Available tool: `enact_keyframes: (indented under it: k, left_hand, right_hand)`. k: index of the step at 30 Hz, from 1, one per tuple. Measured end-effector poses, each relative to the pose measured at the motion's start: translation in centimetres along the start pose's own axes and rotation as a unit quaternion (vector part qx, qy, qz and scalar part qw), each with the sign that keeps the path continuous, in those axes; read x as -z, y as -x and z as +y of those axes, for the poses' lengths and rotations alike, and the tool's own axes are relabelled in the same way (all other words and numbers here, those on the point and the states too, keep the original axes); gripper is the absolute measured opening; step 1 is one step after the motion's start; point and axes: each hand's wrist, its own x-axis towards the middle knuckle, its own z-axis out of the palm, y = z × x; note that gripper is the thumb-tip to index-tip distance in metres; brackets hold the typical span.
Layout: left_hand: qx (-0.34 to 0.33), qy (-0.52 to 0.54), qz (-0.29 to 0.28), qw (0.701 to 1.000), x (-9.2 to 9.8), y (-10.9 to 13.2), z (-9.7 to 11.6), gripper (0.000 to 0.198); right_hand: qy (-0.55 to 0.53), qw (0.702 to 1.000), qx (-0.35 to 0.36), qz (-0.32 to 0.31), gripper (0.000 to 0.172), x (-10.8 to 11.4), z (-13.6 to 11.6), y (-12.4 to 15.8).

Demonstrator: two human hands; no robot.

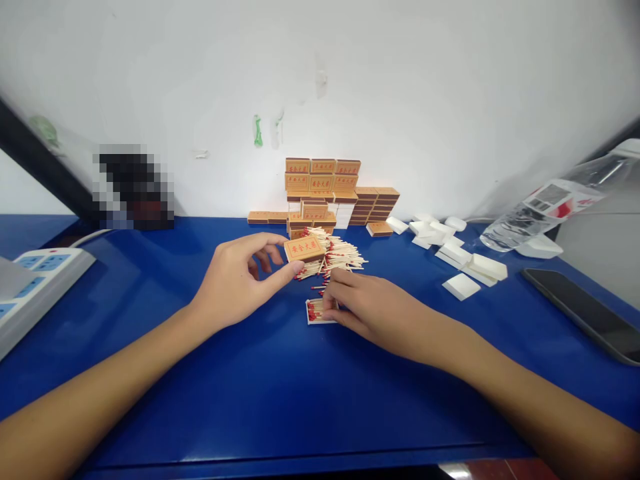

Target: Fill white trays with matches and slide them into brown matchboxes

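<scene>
My left hand (240, 277) pinches an orange matchbox sleeve (305, 249) between thumb and fingers, holding it just above the blue table (280, 393). My right hand (367, 307) rests on a white inner tray filled with red-tipped matches (317, 311), its fingers pressed onto the tray's right end. A loose pile of matches (334, 257) lies just behind both hands.
Stacked orange matchboxes (323, 183) stand against the white wall. Several empty white trays (463, 263) lie at the right. A dark phone (585, 313) and a plastic bottle (545, 210) are at the far right. A white power strip (35, 280) sits at the left edge.
</scene>
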Motion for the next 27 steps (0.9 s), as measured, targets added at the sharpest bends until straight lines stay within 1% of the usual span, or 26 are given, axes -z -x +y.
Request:
enact_keyframes:
  k: [4,7,11,14,19,23,26,27]
  left_hand:
    - [-0.005,-0.003,-0.007,1.0,0.1,0.1,0.1,0.037]
    - [-0.009,-0.007,-0.007,1.0,0.1,0.0,0.2,0.037]
    - [-0.014,-0.009,-0.004,1.0,0.1,0.0,0.2,0.037]
    - [-0.018,-0.01,-0.007,1.0,0.2,0.1,0.2,0.035]
    - [-0.027,-0.021,-0.014,0.999,0.2,0.1,0.1,0.035]
    - [-0.033,-0.016,-0.008,0.999,0.1,0.0,-0.1,0.035]
    - [-0.02,-0.008,-0.019,1.0,0.3,-0.1,-0.2,0.037]
    - [-0.017,-0.004,-0.027,0.999,0.3,-0.1,-0.2,0.037]
  right_hand:
    - [-0.018,1.0,-0.001,0.025,0.012,-0.2,0.2,-0.2]
    - [-0.022,0.999,-0.006,0.031,0.012,-0.5,0.2,-0.5]
    - [-0.035,0.998,-0.008,0.047,0.015,-0.7,0.4,-0.6]
    - [-0.05,0.997,0.0,0.051,0.015,-0.5,0.6,-0.5]
    - [-0.067,0.996,0.012,0.056,0.012,0.1,0.9,-0.1]
    - [-0.103,0.994,0.035,0.028,0.013,0.7,1.0,0.2]
    - [-0.11,0.993,0.017,0.037,0.011,0.9,1.1,0.3]
    - [-0.107,0.993,0.009,0.043,0.017,0.9,1.1,0.4]
